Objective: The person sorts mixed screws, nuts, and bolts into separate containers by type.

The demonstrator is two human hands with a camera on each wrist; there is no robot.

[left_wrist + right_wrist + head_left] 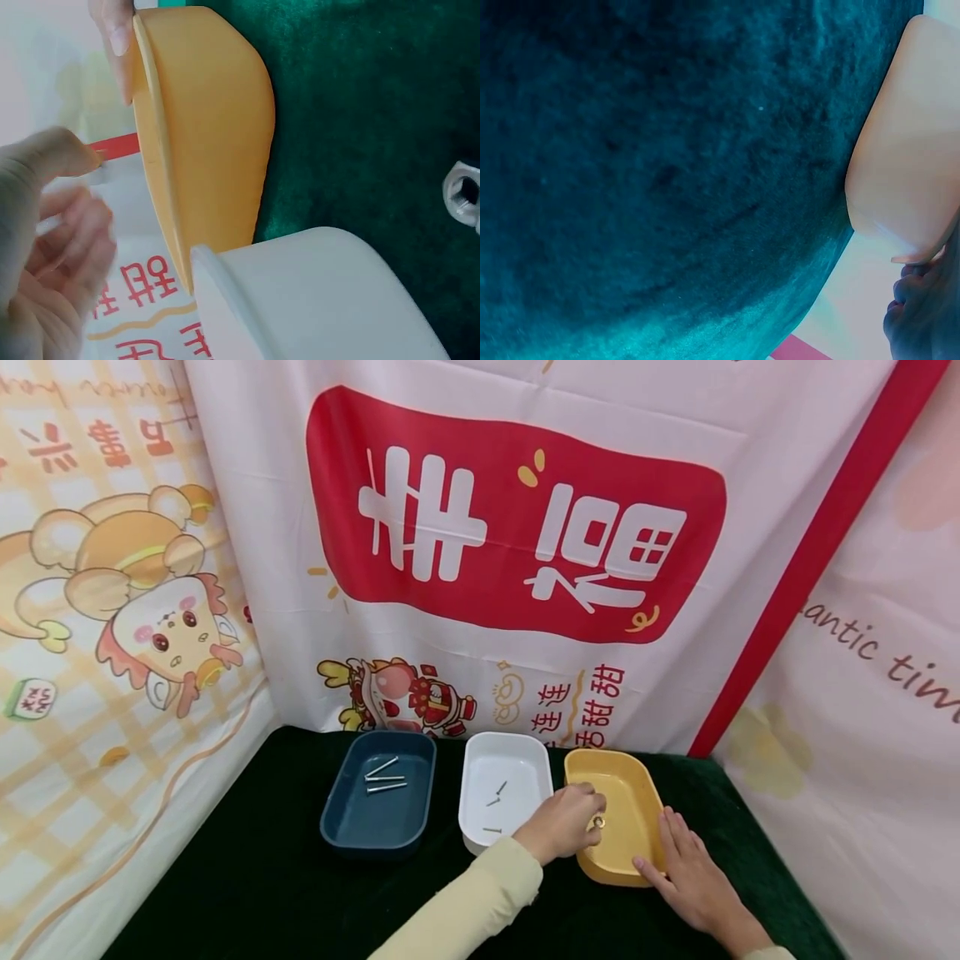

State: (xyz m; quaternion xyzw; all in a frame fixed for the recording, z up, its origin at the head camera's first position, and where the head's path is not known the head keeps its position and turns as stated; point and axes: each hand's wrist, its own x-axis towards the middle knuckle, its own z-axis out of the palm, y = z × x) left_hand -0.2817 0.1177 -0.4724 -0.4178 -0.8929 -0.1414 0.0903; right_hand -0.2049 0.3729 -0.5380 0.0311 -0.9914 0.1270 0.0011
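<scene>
A yellow tray (217, 127) abuts a white tray (330, 300) on green cloth (360, 97) (left hand (45, 247) beside).

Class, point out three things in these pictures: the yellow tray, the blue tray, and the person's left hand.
yellow tray (637, 793): head view, bare inner floor near the far end.
blue tray (378, 827): head view, bare floor below the long bolts.
left hand (564, 822): head view, back of the hand, over the yellow tray's left rim.

the green cloth (247, 877) lies bare in front of the blue tray (378, 793). the white tray (504, 789) and yellow tray (622, 814) stand nearly touching, no passage between. printed backdrop (525, 568) walls off behind and both sides.
</scene>
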